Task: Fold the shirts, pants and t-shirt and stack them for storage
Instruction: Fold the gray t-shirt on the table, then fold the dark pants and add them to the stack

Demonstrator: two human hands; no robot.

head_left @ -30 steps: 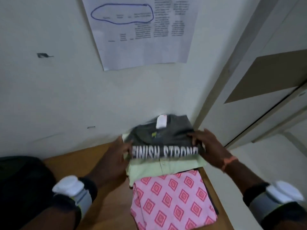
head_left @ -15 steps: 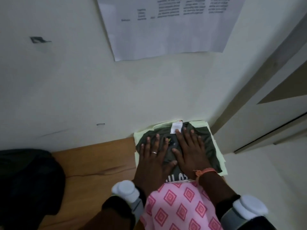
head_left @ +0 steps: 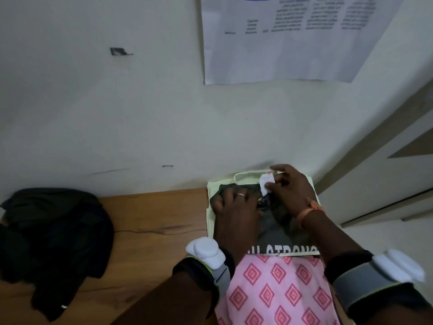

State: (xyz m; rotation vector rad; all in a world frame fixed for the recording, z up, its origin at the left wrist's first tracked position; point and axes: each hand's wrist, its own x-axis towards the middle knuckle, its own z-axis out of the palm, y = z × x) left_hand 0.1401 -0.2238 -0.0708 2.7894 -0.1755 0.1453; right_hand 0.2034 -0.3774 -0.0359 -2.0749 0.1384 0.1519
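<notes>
A dark grey t-shirt (head_left: pixel 278 231) with white lettering lies folded on top of a pale green shirt (head_left: pixel 210 221) at the table's far right corner, against the wall. A folded pink cloth with red diamonds (head_left: pixel 276 289) lies just in front of them. My left hand (head_left: pixel 234 207) rests on the t-shirt's collar end with its fingers curled into the fabric. My right hand (head_left: pixel 290 191) pinches the t-shirt's white label (head_left: pixel 266 181) at the neck.
A crumpled black garment (head_left: pixel 51 235) lies at the left of the wooden table (head_left: pixel 159 219). The white wall carries a printed sheet (head_left: pixel 293 43). A door and its frame (head_left: pixel 386 172) stand right of the stack.
Both hands lay flat on the t-shirt half a second ago. Now the left fingers have curled at the collar and the right hand has moved up and taken the label.
</notes>
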